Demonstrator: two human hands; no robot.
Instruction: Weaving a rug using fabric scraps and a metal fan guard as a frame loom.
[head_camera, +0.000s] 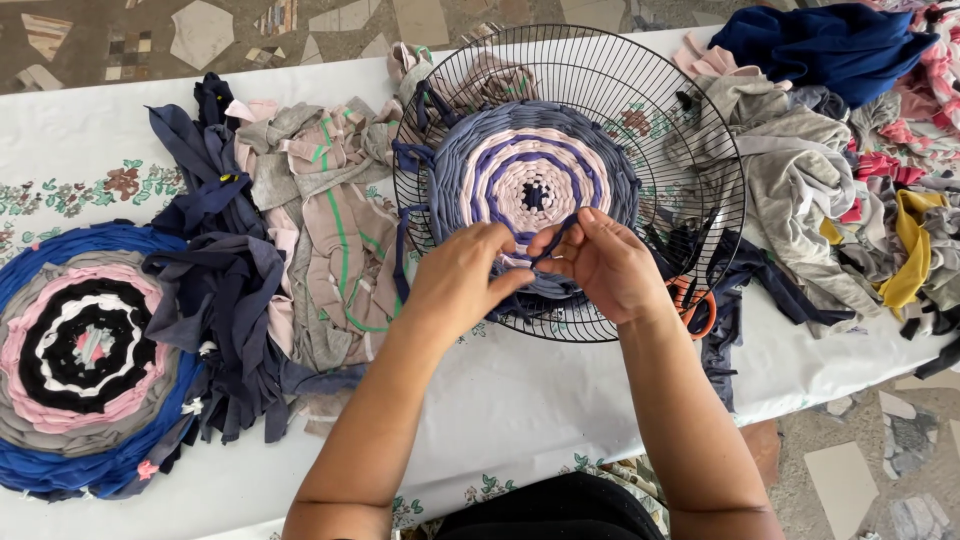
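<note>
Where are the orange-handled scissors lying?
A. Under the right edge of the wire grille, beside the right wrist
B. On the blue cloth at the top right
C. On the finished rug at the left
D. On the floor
A: the scissors show through the wire grille at its lower right edge, just right of the right hand.

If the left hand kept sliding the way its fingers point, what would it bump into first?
Most likely the right hand. The left hand points rightward across the round woven mat on the wire fan guard, and their fingertips nearly meet on a dark fabric strip.
</note>
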